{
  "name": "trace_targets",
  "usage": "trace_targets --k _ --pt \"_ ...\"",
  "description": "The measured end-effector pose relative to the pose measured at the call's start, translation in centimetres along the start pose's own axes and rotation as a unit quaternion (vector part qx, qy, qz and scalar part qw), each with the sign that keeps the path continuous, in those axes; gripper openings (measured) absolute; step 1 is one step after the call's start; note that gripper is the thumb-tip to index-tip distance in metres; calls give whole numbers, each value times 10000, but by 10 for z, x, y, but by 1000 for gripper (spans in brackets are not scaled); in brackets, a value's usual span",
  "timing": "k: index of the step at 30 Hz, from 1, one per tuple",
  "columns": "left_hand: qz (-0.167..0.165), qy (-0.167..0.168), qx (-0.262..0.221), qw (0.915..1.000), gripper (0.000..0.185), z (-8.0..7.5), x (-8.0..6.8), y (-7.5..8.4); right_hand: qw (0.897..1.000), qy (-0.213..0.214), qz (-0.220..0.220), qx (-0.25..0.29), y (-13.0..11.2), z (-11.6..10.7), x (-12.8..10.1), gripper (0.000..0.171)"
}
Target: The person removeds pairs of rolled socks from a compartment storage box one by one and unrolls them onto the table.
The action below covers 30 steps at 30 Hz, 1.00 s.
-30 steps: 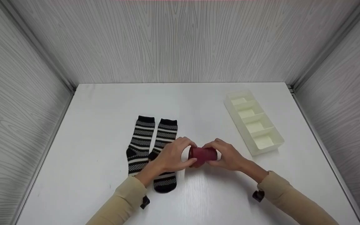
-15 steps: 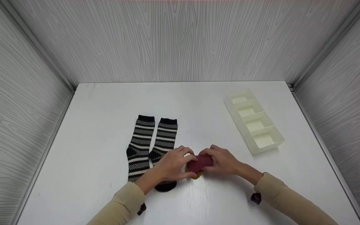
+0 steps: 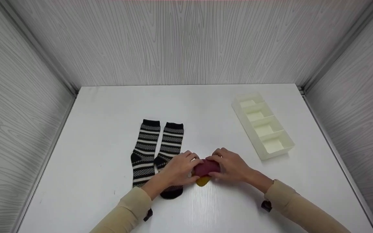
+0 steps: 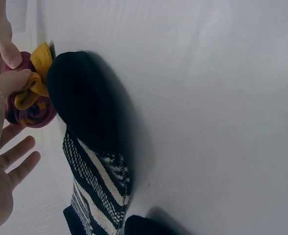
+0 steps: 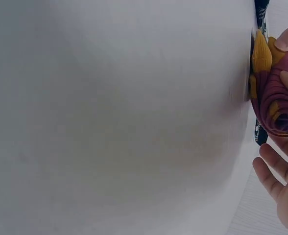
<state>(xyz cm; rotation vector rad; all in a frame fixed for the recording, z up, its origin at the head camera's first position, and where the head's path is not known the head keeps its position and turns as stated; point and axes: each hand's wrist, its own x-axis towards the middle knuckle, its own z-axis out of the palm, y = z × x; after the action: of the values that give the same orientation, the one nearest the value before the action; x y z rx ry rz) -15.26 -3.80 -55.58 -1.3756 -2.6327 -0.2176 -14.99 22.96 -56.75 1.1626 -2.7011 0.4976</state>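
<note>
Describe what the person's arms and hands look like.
The left sleeve and right sleeve are plain beige, ending short of the hands. A small black piece shows by each sleeve. The left hand and right hand are ungloved.

No text, label, brand, number or sign is legible in the head view or in either wrist view.
</note>
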Motion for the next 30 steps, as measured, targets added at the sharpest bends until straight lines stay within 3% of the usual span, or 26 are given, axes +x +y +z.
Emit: trace_targets --k 6,15,23,30 --pt "-10 23 -7 10000 47 0 4 -4 9928 478 -689 -859 4 -2 -4 53" --pt "-311 -578 -314 9974 45 -2 13 -9 9716 834 -1339 -1761 9 -1 -5 59" --pt "-436 -854 -418 9945 44 -3 16 -11 9728 813 -1248 -1772 8 1 1 56" --pt "-355 -677 -421 9962 37 -7 9 -7 9755 706 -1250 -1669 2 5 3 49"
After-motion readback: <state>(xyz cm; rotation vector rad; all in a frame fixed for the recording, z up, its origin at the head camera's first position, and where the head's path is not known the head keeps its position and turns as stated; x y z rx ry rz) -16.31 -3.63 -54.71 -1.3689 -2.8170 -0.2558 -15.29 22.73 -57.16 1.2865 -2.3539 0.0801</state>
